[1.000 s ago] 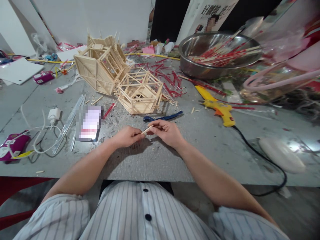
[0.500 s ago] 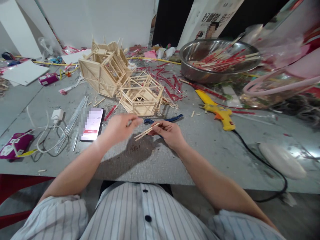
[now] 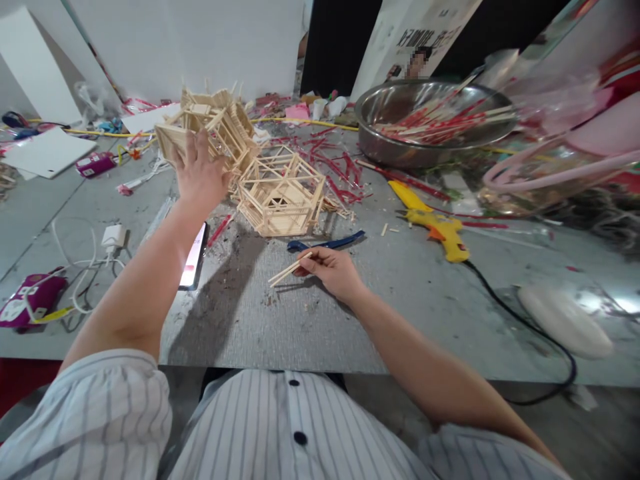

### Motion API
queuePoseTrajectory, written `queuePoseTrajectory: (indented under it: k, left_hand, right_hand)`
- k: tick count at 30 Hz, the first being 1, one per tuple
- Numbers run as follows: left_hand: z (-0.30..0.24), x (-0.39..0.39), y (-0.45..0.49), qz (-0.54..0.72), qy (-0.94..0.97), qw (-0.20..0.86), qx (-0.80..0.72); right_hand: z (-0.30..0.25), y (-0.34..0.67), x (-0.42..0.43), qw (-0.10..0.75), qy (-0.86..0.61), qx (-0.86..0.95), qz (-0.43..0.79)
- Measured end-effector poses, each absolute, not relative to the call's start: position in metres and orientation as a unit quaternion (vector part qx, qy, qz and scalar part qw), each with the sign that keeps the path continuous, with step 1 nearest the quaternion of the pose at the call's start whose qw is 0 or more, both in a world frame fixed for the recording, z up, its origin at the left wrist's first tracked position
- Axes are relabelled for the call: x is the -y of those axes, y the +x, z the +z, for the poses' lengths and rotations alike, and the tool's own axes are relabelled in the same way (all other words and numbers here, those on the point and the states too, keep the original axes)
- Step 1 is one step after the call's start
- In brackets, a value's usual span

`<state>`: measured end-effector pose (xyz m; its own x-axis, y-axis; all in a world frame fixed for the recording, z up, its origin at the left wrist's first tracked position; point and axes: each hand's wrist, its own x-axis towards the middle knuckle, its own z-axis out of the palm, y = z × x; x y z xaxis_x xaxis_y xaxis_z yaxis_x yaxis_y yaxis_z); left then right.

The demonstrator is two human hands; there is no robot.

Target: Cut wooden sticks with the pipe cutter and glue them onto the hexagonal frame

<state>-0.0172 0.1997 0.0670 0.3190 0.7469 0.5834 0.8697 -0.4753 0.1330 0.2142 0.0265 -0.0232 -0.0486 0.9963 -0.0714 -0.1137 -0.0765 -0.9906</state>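
My left hand (image 3: 200, 172) is stretched far forward with its fingers spread, against the near face of the larger wooden-stick frame model (image 3: 220, 127) at the back of the grey table (image 3: 350, 320). A smaller hexagonal stick frame (image 3: 280, 193) sits just right of that hand. My right hand (image 3: 330, 267) rests on the table with fingers closed on two thin wooden sticks (image 3: 287, 270) that point left. Blue-handled cutters (image 3: 327, 241) lie just behind the right hand.
A phone (image 3: 193, 263) lies partly under my left forearm. White charger and cable (image 3: 107, 243) at left. Yellow glue gun (image 3: 435, 223) with black cord at right. Steel bowl (image 3: 430, 123) of red and wooden sticks at back right. Red scraps litter the middle.
My left hand let go of the sticks, rose and reached forward to the large frame model. The right hand stayed low on the table, keeping the sticks.
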Motion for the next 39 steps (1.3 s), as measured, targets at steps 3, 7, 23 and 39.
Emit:
queuePoseTrajectory:
  k: [3,7,23,39]
  left_hand:
    - [0.068,-0.204,-0.024,-0.282,-0.799,0.101,0.522]
    - [0.071,-0.216,-0.040,-0.280,-0.794,0.072,0.534]
    - [0.078,-0.108,0.017,-0.223,-0.860,-0.021,0.458]
    - [0.021,-0.049,0.041,-0.038,-0.837,-0.365,0.405]
  right_hand:
    - [-0.024,0.215,-0.026,0.497,-0.476,0.464,0.558]
    - [-0.026,0.216,-0.027,0.495,-0.475,0.467,0.557]
    - [-0.025,0.215,-0.025,0.487,-0.492,0.478,0.540]
    - [-0.025,0.209,-0.018,0.417,-0.481,0.575,0.514]
